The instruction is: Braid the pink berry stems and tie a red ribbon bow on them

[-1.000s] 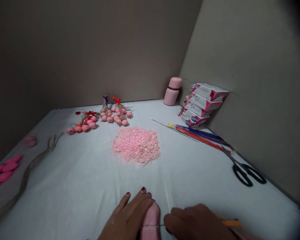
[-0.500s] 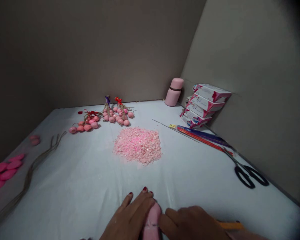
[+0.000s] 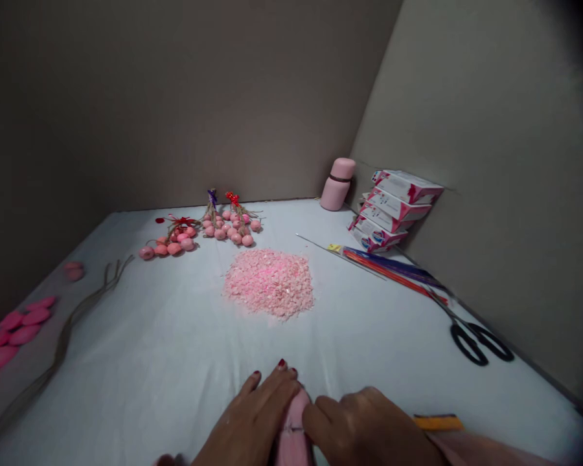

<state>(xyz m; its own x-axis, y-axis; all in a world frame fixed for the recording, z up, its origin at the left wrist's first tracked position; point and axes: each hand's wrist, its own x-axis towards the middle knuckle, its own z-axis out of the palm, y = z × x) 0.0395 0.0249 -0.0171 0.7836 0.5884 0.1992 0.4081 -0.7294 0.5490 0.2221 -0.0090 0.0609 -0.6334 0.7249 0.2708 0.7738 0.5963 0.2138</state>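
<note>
A pink bar of soap lies at the bottom middle, partly cut off by the frame edge. A thin dark line runs across it. My left hand presses on its left side, with the fingers stretched forward along it. My right hand is curled at the bar's right side, its fingertips touching or very close to the dark line. Whatever those closed fingers hold is hidden. Ahead of both hands is a flat heap of pink flakes. An orange strip with a dark edge lies beside my right wrist.
Black-handled scissors and red and purple sticks lie right, before stacked boxes and a pink flask. Tied bunches of pink balls stand behind. Twine and bright pink oval pieces are left.
The view has shifted slightly. My right hand has moved a little left at the bar, and more of the orange strip shows. My left hand stays on the bar.
</note>
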